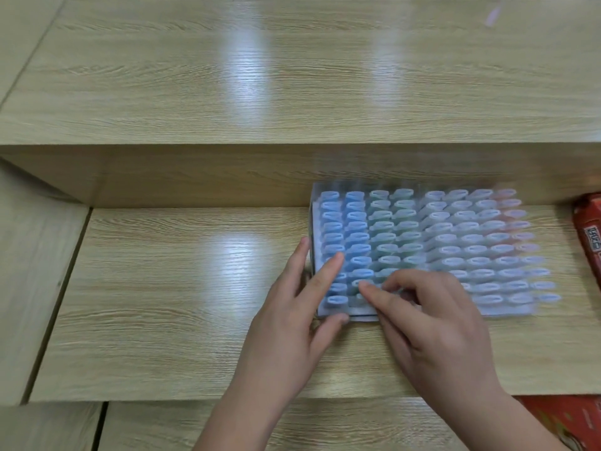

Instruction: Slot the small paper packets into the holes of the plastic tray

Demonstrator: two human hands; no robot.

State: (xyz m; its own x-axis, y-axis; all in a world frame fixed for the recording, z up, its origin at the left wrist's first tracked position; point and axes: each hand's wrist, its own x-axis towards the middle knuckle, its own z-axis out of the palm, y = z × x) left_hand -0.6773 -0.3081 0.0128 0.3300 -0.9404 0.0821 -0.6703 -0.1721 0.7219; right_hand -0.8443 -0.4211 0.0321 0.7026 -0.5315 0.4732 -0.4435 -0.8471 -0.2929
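A clear plastic tray lies on the lower wooden step, right of centre, its holes filled with rows of small folded paper packets: blue at the left, greenish in the middle, pale ones and pinkish ones to the right. My left hand lies flat with straight fingers against the tray's near left corner, its index finger on the packets. My right hand is over the front rows, index finger stretched out onto a blue packet, the other fingers curled. The view is motion-blurred.
A red printed box stands at the right edge beside the tray, and another red box shows at the bottom right. A raised wooden step rises directly behind the tray. Bare wood lies left of the tray.
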